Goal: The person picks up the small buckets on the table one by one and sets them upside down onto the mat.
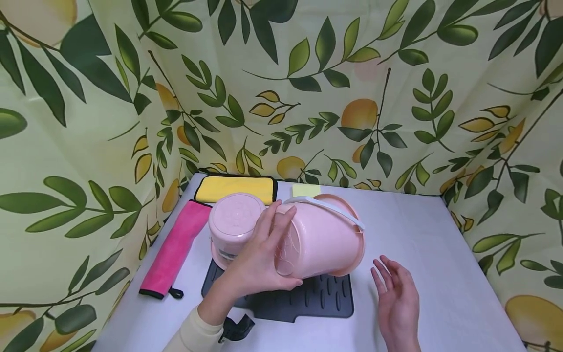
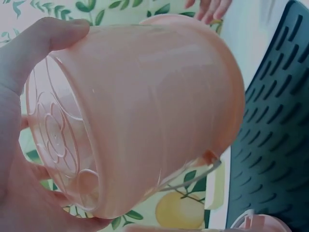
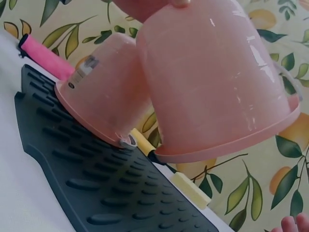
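Note:
My left hand (image 1: pixel 264 254) grips a pink bucket (image 1: pixel 330 239) around its base, fingers spread over the bottom edge and thumb below. The bucket is tilted on its side above the mat, its rim toward the right and its pale handle (image 1: pixel 327 210) lying along the upper side. In the left wrist view a flower pattern (image 2: pixel 54 130) shows on the bucket's bottom. A second pink bucket (image 3: pixel 108 87) stands upside down on the dark ribbed mat (image 1: pixel 308 300), left of the held one. My right hand (image 1: pixel 398 303) is right of the bucket, apart from it, fingers loosely bent and holding nothing.
A rolled pink cloth (image 1: pixel 178 249) with black trim lies left of the mat. Behind the buckets are a yellow cloth (image 1: pixel 237 188) with black edging and a pale yellow block (image 1: pixel 306 190). Leaf-patterned fabric (image 1: pixel 308 122) encloses the white table (image 1: pixel 422 234) at the back and sides.

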Tool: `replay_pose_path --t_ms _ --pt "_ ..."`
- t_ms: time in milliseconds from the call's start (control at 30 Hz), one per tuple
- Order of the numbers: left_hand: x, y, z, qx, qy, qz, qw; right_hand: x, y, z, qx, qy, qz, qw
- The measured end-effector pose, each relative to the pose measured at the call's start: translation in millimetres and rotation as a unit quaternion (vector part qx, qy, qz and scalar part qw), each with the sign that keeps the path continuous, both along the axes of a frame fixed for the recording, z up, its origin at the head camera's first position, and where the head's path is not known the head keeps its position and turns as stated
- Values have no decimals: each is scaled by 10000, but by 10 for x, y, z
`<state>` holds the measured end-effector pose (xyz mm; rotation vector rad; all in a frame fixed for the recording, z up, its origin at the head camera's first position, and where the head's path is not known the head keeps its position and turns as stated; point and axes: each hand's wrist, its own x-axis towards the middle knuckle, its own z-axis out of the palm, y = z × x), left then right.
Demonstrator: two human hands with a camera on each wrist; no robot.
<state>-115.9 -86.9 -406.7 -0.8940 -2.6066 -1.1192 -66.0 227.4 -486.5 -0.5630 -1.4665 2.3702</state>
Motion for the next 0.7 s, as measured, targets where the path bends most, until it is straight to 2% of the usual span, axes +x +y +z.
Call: replay_pose_path --t_ms 200,433,700 --pt "-11 39 5 -211 310 -45 9993 -9 14 -1 -108 -96 -104 9998" --pt "-75 133 -108 -538 589 23 9968 3 9 -14 -28 -373 -155 9992" --pt "-191 274 -158 -1075 473 -142 9930 16 43 -2 -341 -170 -92 9992"
